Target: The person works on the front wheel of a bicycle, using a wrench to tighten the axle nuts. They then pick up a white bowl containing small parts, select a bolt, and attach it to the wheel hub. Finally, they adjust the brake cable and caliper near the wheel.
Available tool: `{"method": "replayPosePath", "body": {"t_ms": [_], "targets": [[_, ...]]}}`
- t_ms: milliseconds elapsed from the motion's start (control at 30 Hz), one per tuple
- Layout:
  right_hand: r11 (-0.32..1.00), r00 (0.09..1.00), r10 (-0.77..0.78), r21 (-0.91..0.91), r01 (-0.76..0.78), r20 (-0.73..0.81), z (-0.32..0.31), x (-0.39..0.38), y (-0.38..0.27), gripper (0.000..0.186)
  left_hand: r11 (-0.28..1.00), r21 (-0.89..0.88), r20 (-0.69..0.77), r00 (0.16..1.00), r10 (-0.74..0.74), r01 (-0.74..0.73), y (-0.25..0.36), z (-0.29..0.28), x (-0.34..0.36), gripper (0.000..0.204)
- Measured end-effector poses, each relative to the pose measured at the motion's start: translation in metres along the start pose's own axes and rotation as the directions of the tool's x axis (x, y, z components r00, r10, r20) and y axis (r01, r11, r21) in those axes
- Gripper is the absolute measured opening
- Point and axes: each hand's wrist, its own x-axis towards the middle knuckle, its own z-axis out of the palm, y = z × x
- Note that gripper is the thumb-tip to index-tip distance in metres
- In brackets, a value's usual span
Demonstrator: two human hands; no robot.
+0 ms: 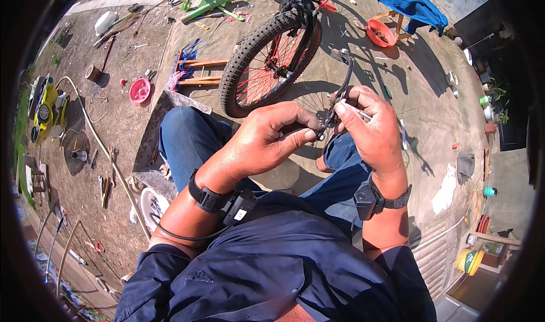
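Above my knees, a black curved bicycle part slants between my hands; its exact kind cannot be made out. The thumb and fingers of my left hand close in a pinch on its lower end. My right hand is closed beside the part's middle, with a slim silver rod between thumb and fingers. The right fingertips are partly hidden behind the part. Just beyond my hands stands a bicycle front wheel with a knobby black tyre and red spokes.
Left of my knee lies a grey metal tray with tools. A pink basin, a yellow toy car and a long pale hose lie farther left. At the far right are a red basin and a blue cloth over a wooden stool.
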Motion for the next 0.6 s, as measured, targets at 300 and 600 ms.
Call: {"method": "replayPosePath", "body": {"t_ms": [300, 600], "targets": [[1.0, 1.0, -0.03, 0.003, 0.03, 0.009, -0.003, 0.001, 0.002, 0.012, 0.999, 0.026, 0.006, 1.0, -0.025, 0.025, 0.0, 0.001, 0.002, 0.017], [0.999, 0.999, -0.046, -0.01, 0.046, 0.013, -0.005, 0.001, 0.005, 0.012, 1.0, -0.008, -0.046, 0.999, -0.01, 0.009, -0.003, 0.005, 0.003, 0.017]]}}
